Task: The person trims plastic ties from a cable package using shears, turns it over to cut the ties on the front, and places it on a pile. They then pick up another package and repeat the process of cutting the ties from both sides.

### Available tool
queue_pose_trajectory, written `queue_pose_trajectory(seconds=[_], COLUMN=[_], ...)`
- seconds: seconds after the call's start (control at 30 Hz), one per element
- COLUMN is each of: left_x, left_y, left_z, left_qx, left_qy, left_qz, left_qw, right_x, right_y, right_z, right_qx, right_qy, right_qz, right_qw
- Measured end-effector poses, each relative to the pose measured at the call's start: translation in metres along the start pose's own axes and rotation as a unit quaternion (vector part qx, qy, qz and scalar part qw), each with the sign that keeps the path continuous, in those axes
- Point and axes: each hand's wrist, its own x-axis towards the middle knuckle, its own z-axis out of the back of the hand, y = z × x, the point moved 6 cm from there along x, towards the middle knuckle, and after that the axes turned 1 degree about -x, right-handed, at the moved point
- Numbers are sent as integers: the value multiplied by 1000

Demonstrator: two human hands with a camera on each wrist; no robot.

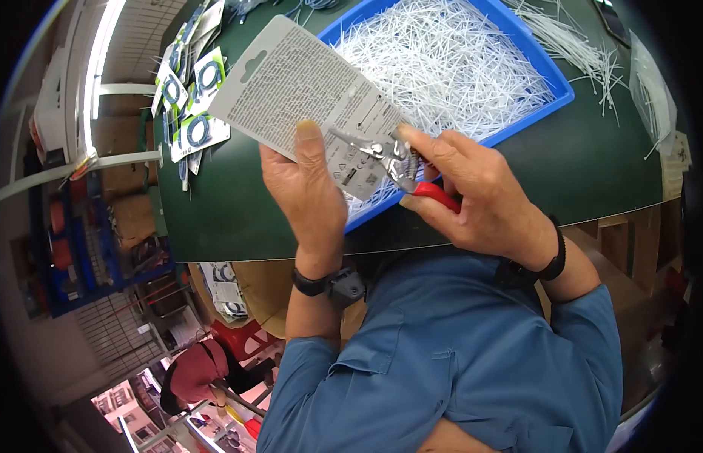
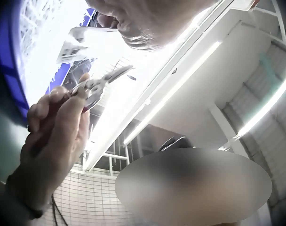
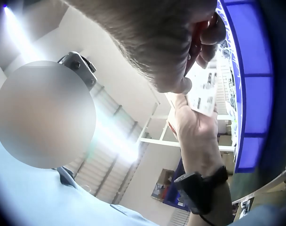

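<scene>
My left hand (image 1: 306, 189) pinches a card (image 1: 291, 83) above the tray (image 1: 551, 79), thumb on its face. My right hand (image 1: 480, 204) grips red pliers (image 1: 400, 167), tips at the card's lower corner. If my pinch slackens, the pliers could tear or twist the card free.

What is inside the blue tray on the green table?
A loose heap of thin white ties fills the blue tray. Its near corner is covered by the grey card in the left hand and the red-handled pliers in the right hand, so that part is hidden.
</scene>
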Motion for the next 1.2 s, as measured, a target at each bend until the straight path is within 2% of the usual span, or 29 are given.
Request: queue_pose_trajectory(seconds=[0.07, 0.17, 0.2, 0.3, 0.33, 0.37, 0.4, 0.43, 0.6, 0.7, 0.73, 0.83, 1.0, 1.2], left_x=[7, 12, 12, 16, 17, 22, 24, 20, 31, 34, 37, 38, 31, 32], left_y=[-4, 3, 0, -10, -6, 1, 1, -3, -4, -9, -7, -11, -9, -7], left_z=[19, 54, 57, 77, 87, 83, 78, 76, 72, 70, 71, 69, 67, 61], left_qx=[14, -91, -89, -118, -118, -240, -353, -453, -477, -480, -482, -487, -485, -440], left_qy=[9, -40, -44, -211, -220, -83, 57, 196, 194, 290, 287, 351, 344, 405], left_qz=[9, 169, 170, 170, 168, 157, 137, 109, 77, 29, 29, 25, 27, 48], left_qw=[1000, 981, 981, 955, 954, 954, 924, 863, 854, 828, 828, 800, 804, 800], right_x=[5, 12, 13, 18, 20, 20, 20, 20, 19, 21, 21, 23, 26, 26], right_y=[-1, -6, -4, -2, 1, 5, 11, 16, 34, 38, 39, 41, 41, 38], right_z=[9, 19, 19, 17, 14, 9, 4, -2, -28, -38, -40, -46, -51, -52], right_qx=[9, -13, -9, -4, -1, -5, -8, -10, -41, -65, -65, -78, -93, -110], right_qy=[-5, -20, -17, 2, 11, 31, 52, 72, 161, 193, 197, 194, 181, 192], right_qz=[3, 13, 13, 6, 9, 23, 38, 52, 76, 80, 79, 84, 95, 113], right_qw=[1000, 1000, 1000, 1000, 1000, 999, 998, 996, 983, 976, 975, 974, 974, 969])
